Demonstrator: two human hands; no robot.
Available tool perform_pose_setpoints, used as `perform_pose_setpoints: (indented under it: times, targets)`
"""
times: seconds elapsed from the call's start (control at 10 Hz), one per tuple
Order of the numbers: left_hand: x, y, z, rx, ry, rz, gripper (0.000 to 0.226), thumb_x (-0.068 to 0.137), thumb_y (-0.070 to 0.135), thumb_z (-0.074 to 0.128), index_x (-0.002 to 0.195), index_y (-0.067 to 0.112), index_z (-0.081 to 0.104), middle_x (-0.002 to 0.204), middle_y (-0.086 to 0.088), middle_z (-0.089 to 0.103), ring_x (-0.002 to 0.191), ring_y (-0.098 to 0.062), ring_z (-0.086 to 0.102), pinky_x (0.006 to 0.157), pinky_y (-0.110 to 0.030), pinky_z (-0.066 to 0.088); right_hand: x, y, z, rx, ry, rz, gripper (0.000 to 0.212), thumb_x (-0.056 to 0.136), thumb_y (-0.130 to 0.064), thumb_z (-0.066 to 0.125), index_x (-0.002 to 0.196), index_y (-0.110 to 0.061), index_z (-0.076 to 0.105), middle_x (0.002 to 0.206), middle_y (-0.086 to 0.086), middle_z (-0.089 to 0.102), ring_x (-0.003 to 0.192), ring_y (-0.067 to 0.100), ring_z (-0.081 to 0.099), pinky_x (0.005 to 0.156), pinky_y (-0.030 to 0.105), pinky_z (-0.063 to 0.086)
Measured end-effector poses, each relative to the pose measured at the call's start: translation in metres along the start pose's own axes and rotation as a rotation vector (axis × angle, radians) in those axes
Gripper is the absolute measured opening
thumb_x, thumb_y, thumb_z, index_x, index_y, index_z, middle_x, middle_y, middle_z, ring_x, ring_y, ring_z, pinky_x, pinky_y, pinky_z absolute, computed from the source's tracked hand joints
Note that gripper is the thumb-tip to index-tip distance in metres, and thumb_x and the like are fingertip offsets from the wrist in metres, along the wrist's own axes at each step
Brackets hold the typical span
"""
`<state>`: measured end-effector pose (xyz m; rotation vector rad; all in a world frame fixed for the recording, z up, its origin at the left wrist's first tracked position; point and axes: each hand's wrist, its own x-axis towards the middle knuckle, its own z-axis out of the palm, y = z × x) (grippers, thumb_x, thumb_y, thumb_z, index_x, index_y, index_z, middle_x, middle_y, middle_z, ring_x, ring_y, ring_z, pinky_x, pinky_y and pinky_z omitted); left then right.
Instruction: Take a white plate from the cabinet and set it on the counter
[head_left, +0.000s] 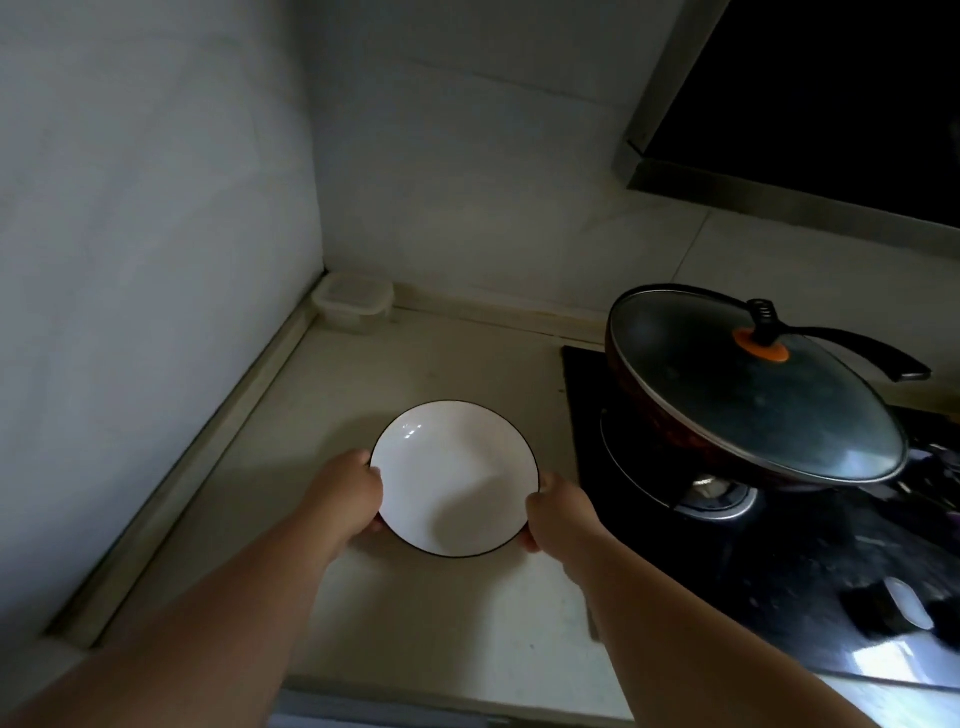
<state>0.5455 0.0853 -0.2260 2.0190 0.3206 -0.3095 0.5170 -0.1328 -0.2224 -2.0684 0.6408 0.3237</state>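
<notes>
Left hand (350, 486) and right hand (556, 512) clamp opposite rims of the white plate (454, 478), keeping it level over the worktop (426, 639), beside the hob (779, 561).

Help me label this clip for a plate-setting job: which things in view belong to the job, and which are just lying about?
Part of the job:
- round white plate with a thin dark rim
- left hand and right hand, gripping its opposite edges
- pale stone counter

Just lying about:
- dark wok with a glass lid
- black glass hob
- clear lidded plastic box in the corner
</notes>
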Motion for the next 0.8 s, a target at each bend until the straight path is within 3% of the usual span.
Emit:
perform_pose_setpoints:
  times: [0.1,0.2,0.3,0.4,0.5,0.6,0.7,0.8]
  targets:
    - [0.017,-0.001,-0.006,0.049,0.051,0.039,0.028,0.088,0.011,0.036,0.099,0.006,0.061,0.093,-0.019,0.064,0.076,-0.038,0.063,0.057,-0.031,0.049,0.016,-0.009,0.009,-0.034,-0.019,0.007,0.029,0.078,-0.001,0.04,0.104,-0.009,0.05,0.092,0.017,0.065,0.082,0.034,0.066,0.056,0.03,0.05]
    - [0.03,-0.002,-0.01,0.052,0.069,0.013,0.032,0.085,0.008,0.035,0.101,0.006,0.063,0.097,-0.021,0.066,0.084,-0.041,0.065,0.065,-0.038,0.052,0.027,-0.017,0.015,-0.031,-0.01,-0.01,0.031,0.074,-0.007,0.034,0.098,-0.015,0.052,0.09,0.017,0.068,0.076,0.032,0.067,0.051,0.027,0.049]
    - [0.039,-0.002,-0.012,0.008,0.046,-0.015,0.038,0.079,0.002,0.033,0.098,0.009,0.065,0.093,-0.018,0.067,0.078,-0.038,0.067,0.063,-0.042,0.058,0.033,-0.022,0.019,-0.019,-0.006,-0.018,0.029,0.072,-0.007,0.034,0.091,-0.017,0.054,0.083,0.013,0.067,0.071,0.029,0.067,0.051,0.027,0.05]
    - [0.044,-0.005,-0.011,-0.058,0.038,-0.043,0.039,0.079,0.001,0.033,0.097,0.012,0.065,0.09,-0.013,0.065,0.074,-0.032,0.064,0.046,-0.029,0.052,0.039,-0.022,0.022,-0.019,-0.012,-0.029,0.028,0.074,-0.004,0.034,0.091,-0.015,0.054,0.087,0.014,0.065,0.077,0.032,0.065,0.05,0.027,0.05]
    - [0.046,-0.007,-0.01,-0.097,0.031,-0.063,0.04,0.08,0.001,0.032,0.101,0.011,0.065,0.092,-0.013,0.064,0.072,-0.027,0.061,0.039,-0.024,0.048,0.043,-0.022,0.023,-0.027,-0.023,-0.036,0.032,0.077,-0.002,0.034,0.099,-0.009,0.056,0.094,0.017,0.065,0.085,0.035,0.065,0.06,0.034,0.054]
    - [0.045,-0.008,-0.009,-0.127,0.04,-0.061,0.038,0.08,0.001,0.034,0.1,0.012,0.063,0.1,-0.016,0.065,0.086,-0.037,0.064,0.062,-0.041,0.059,0.04,-0.02,0.022,-0.02,-0.034,-0.039,0.031,0.086,-0.006,0.037,0.11,-0.007,0.056,0.09,0.013,0.063,0.074,0.028,0.064,0.058,0.032,0.055]
    - [0.035,-0.006,-0.009,-0.112,0.067,-0.072,0.037,0.081,0.005,0.038,0.111,0.011,0.059,0.107,-0.016,0.063,0.089,-0.037,0.064,0.074,-0.044,0.058,0.03,-0.016,0.017,0.011,-0.039,-0.029,0.037,0.096,-0.027,0.026,0.114,-0.01,0.054,0.082,0.007,0.061,0.062,0.016,0.059,0.058,0.026,0.054]
    - [0.026,-0.006,-0.012,0.049,0.186,-0.043,0.052,0.082,0.013,0.044,0.133,0.011,0.049,0.133,-0.019,0.052,0.108,-0.038,0.058,0.088,-0.039,0.051,0.006,-0.011,0.006,-0.145,-0.119,-0.023,0.034,0.096,-0.029,0.014,0.098,-0.022,0.048,0.116,0.01,0.059,0.102,0.022,0.057,0.088,0.03,0.049]
